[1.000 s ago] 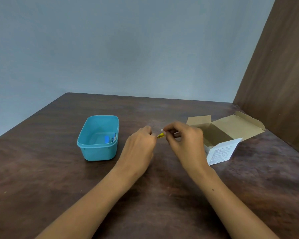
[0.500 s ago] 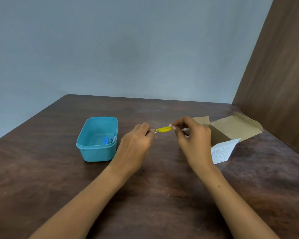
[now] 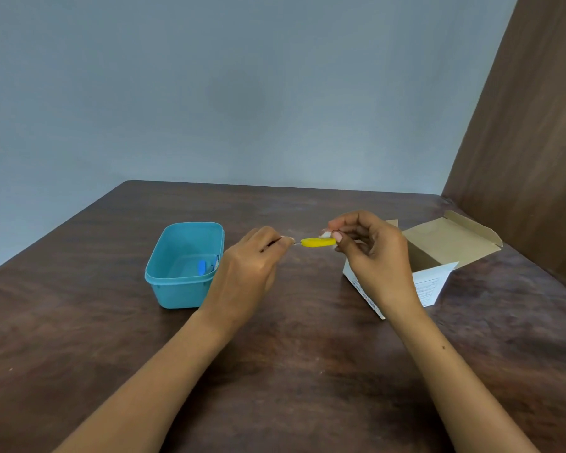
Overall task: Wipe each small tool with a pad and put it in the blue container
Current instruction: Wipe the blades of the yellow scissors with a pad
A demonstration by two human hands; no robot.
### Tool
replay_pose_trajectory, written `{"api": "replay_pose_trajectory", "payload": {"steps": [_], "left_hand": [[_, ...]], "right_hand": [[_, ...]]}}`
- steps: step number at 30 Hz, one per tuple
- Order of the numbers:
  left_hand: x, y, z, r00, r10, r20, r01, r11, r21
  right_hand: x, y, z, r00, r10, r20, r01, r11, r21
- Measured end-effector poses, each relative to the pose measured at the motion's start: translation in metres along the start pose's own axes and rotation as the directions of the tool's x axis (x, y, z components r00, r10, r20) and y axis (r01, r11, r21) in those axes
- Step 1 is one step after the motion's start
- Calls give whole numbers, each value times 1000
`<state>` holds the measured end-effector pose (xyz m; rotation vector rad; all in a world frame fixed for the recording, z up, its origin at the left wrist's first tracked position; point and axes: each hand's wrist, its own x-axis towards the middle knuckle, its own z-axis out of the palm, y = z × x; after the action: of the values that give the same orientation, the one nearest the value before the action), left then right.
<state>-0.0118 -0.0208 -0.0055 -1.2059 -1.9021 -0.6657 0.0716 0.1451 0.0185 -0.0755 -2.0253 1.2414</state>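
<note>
Container [image 3: 183,289] of blue plastic holds small blue tool [image 3: 202,267].

Container [image 3: 184,282] is sitting on the table [image 3: 291,371], left of centre — a couple of small tools [image 3: 206,267] are lying inside it, against its right wall. Cardboard box [image 3: 438,253] is sitting on the table at the right, flaps open, near the side wall. Both hands are hovering between the two — left hand [image 3: 245,276] just beside the container, right hand [image 3: 373,256] in front of the box. A small tool [image 3: 316,242] is spanning the gap between the hands, pad [image 3: 325,235] at its right end.
</note>
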Motion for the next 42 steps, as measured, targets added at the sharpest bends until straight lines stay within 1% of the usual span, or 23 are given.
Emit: {"api": "replay_pose_trajectory", "payload": {"steps": [3,4,11,14,17,21,24,26,28,31,32,33,34,35,36,40,42], "left_hand": [[1,-2,1,999,24,41,-23,999,-26],[1,-2,1,998,35,51,-34,999,-30],[3,-3,1,992,90,82,-88,996,-28],[3,-3,1,995,64,72,-61,997,-35],[2,-1,2,998,13,56,-8,997,-79],[2,2,3,997,-74,23,77,976,-205],[3,3,5,988,-152,-7,142,938,-315],[4,3,6,977,-215,2,199,901,-384],[5,3,7,953,-299,48,287,840,-460],[6,5,8,897,-402,186,428,682,-592],[6,7,8,873,-425,239,471,607,-640],[7,9,6,837,-461,295,520,507,-687],[8,12,5,795,-494,351,562,383,-734],[9,14,3,756,-515,403,589,268,-762],[10,17,2,729,-520,446,604,182,-776],[11,20,1,649,-522,553,634,-31,-773],[11,19,1,618,-524,586,641,-95,-762]], "right_hand": [[3,0,-7,988,12,154,5,994,-109],[4,0,-10,982,24,187,-2,993,-116],[6,-3,-15,950,38,310,1,992,-123],[7,-5,-18,951,29,309,-12,998,-58],[8,-6,-21,952,39,304,-37,999,-14],[9,-10,-25,947,54,316,-73,996,50],[9,-15,-28,956,78,281,-121,983,140],[9,-16,-29,967,83,240,-136,966,217],[9,-16,-27,977,88,196,-142,950,278],[9,-16,-23,986,92,141,-133,940,315],[9,-17,-22,986,95,137,-136,935,328],[8,-18,-21,985,104,138,-147,927,345],[8,-18,-20,982,119,144,-164,917,363],[7,-18,-18,979,135,151,-184,905,383],[6,-17,-16,977,147,155,-199,890,409],[3,-10,-3,978,166,130,-209,851,482],[0,-8,2,973,193,123,-229,840,492]]}}
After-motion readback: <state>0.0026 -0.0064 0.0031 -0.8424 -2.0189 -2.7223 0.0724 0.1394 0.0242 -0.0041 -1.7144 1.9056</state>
